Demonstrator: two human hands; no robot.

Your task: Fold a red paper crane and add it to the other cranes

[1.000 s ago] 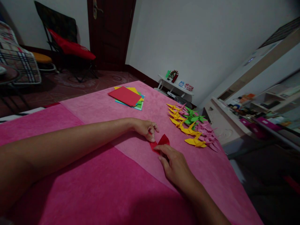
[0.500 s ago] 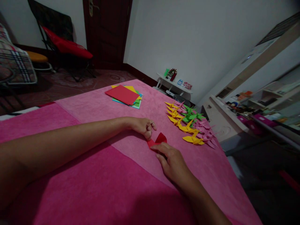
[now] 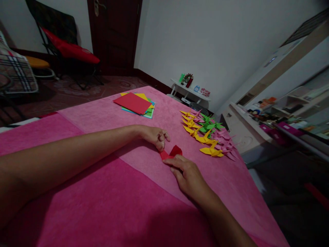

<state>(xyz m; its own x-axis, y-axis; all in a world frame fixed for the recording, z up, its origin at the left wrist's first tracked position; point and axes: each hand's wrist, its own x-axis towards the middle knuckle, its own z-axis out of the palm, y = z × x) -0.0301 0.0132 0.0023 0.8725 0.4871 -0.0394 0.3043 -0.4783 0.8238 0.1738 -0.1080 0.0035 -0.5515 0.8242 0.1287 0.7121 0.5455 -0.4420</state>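
Shifted leftward along the folded red paper (image 3: 176, 151), the right hand (image 3: 189, 171) rests on it, thumb apart; the left hand (image 3: 155, 136) touches its end, grip indeterminable.

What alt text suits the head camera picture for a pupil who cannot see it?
A person's left hand and right hand touch a folded red paper on a pink cloth. Yellow, green and pink folded paper birds lie to the right; a stack of coloured sheets, red on top, lies farther back.

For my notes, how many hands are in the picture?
2: the left hand at the left end of the red paper, and the right hand over its right part.
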